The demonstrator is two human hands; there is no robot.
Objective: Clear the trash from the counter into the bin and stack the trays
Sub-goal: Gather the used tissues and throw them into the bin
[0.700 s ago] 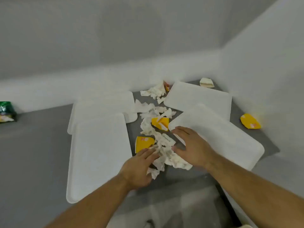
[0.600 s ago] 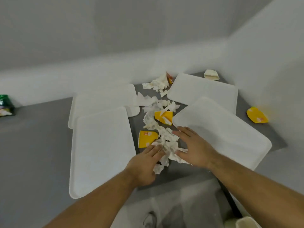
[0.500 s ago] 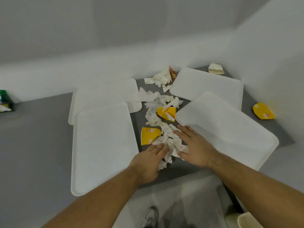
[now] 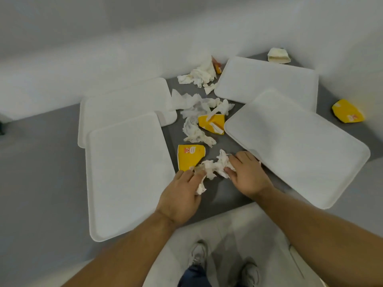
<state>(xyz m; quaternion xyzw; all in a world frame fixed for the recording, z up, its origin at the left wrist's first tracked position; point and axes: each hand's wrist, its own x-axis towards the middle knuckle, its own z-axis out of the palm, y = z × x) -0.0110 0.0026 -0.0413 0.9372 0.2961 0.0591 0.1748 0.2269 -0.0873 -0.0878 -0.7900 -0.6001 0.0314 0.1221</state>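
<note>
Several white trays lie flat on the grey counter (image 4: 41, 172): a near left tray (image 4: 126, 172), a far left tray (image 4: 124, 100) partly under it, a near right tray (image 4: 296, 146) and a far right tray (image 4: 267, 81). Between them runs a trail of crumpled white napkins (image 4: 194, 131) and yellow wrappers (image 4: 189, 157). My left hand (image 4: 182, 195) and my right hand (image 4: 246, 175) are both closed on a wad of napkins (image 4: 215, 166) near the counter's front edge. No bin is in view.
Another yellow wrapper (image 4: 212, 123) lies mid-trail, one more (image 4: 347, 111) by the right wall. A napkin heap (image 4: 199, 76) sits at the back wall with an orange scrap (image 4: 217, 66). A cream wrapper (image 4: 277, 55) lies in the far corner. My shoes (image 4: 199, 257) show below the counter edge.
Both hands have drawn the loose napkins together into a wad and closed their fingers on it. The view has tilted down, showing the floor and shoes.
</note>
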